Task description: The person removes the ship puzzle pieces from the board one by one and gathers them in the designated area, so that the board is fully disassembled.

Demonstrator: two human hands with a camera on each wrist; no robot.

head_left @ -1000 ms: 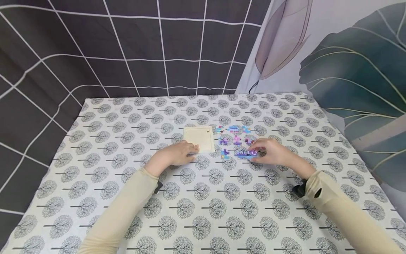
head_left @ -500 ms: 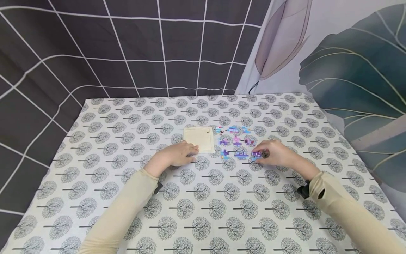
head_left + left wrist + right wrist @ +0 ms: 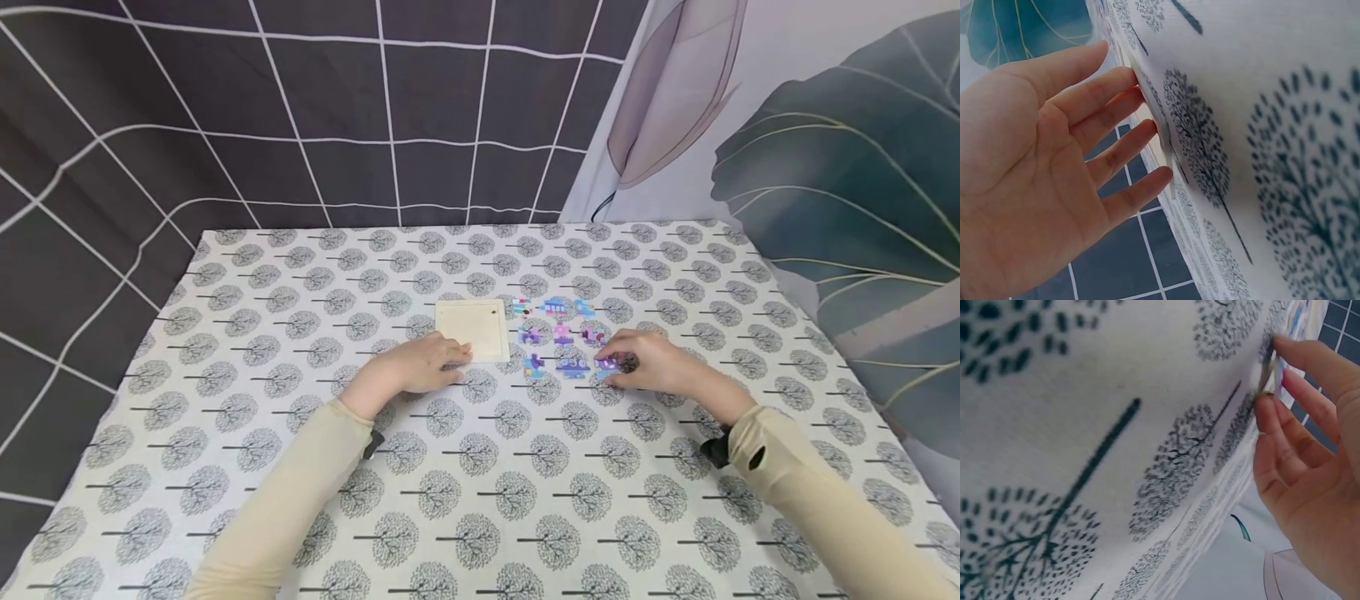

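Observation:
A shallow cream puzzle tray [image 3: 472, 323] lies flat on the cloth. My left hand [image 3: 420, 364] rests at its near left corner with relaxed fingers; in the left wrist view the fingertips [image 3: 1163, 175] touch the thin tray edge [image 3: 1165, 140]. Right of the tray, small colourful jigsaw pieces lie spaced in rows, among them a purple bottom-middle piece [image 3: 573, 367]. At the bottom right of these rows, my right hand [image 3: 651, 360] pinches a purple and blue jigsaw piece [image 3: 606, 367] between thumb and fingers. In the right wrist view that piece shows only edge-on.
A tree-patterned white cloth [image 3: 517, 492] covers the table. Behind it hangs a dark grid-patterned curtain [image 3: 330, 100]. On the right is a leaf-printed curtain [image 3: 847, 192]. A pink piece [image 3: 562, 332] sits mid-row, close to the right hand's piece.
My right hand has drawn the bottom-right jigsaw piece rightward, opening a gap to its neighbour, and stays there over the last half second. My left hand has not moved.

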